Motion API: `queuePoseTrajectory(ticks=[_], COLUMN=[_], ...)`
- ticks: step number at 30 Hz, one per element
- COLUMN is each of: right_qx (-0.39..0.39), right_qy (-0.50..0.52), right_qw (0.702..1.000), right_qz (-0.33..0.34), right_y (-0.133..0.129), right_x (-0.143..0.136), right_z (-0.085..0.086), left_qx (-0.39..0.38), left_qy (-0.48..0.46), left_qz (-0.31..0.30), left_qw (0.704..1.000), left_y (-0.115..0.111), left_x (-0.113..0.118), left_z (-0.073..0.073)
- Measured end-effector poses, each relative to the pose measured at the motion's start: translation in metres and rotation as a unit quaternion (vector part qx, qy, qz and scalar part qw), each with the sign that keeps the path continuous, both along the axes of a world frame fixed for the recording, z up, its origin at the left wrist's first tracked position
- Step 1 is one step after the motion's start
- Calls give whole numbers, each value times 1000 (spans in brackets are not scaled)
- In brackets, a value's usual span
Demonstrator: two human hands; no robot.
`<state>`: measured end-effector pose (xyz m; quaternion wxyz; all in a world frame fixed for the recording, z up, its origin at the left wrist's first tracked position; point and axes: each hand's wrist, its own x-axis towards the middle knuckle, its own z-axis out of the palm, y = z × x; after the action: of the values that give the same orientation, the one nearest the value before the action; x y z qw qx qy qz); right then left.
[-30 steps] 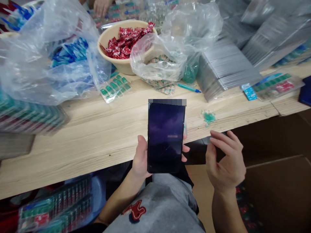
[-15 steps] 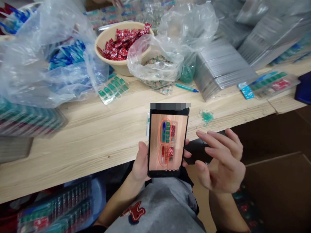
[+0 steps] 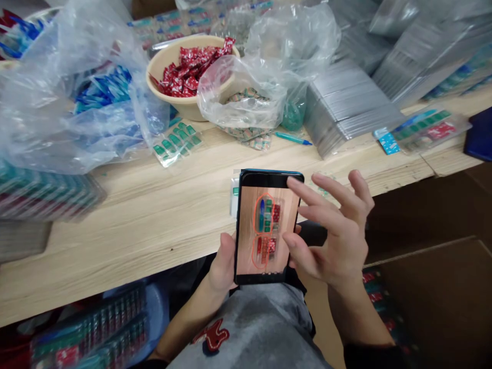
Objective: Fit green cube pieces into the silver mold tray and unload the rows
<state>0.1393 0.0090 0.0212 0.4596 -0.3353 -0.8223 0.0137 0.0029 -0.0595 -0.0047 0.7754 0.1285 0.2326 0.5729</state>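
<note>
My left hand (image 3: 223,264) grips a black smartphone (image 3: 265,230) upright over the table's front edge, thumb on its left side and fingertips at the right. Its screen shows a photo of two filled packs, each ringed in orange. My right hand (image 3: 334,230) is at the phone's right edge with fingers spread, the thumb and index finger over or close to the screen; whether they touch it I cannot tell. Behind the phone, a clear pack with a green piece (image 3: 235,191) peeks out at the left.
On the wooden table (image 3: 126,220) stand a beige bowl (image 3: 188,110) of red sachets, a plastic bag (image 3: 246,115) of small packets, a bag of blue pieces (image 3: 105,89) and stacked clear trays (image 3: 351,105). A green blister sheet (image 3: 177,143) and a blue stick (image 3: 294,138) lie nearer.
My right hand has moved left and up from beside the phone to its screen edge. The phone has shifted slightly down and right, still in my left hand.
</note>
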Motion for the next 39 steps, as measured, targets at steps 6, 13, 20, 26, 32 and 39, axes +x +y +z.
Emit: queuePoseTrajectory(ticks=[6, 13, 20, 26, 32, 39], right_qx=[-28, -16, -17, -11, -14, -48], right_qy=[25, 28, 35, 61, 62, 95], right_qw=[999, 999, 999, 998, 998, 994], right_qz=[27, 1, 3, 27, 17, 12], right_y=[-19, -23, -18, -7, 1, -8], right_x=[14, 18, 12, 4, 1, 10], right_z=[8, 1, -3, -5, 0, -9], left_qx=[2, 18, 12, -22, -24, -5], left_qy=[29, 18, -11, 5, 8, -8], left_qz=[-15, -77, -39, -16, -63, -105], left_qw=[999, 997, 999, 1000, 998, 994], left_y=[-3, -5, -5, -9, -8, -3], left_x=[-5, -14, -4, -4, -4, -11], left_z=[-6, -12, -8, -15, -12, 1])
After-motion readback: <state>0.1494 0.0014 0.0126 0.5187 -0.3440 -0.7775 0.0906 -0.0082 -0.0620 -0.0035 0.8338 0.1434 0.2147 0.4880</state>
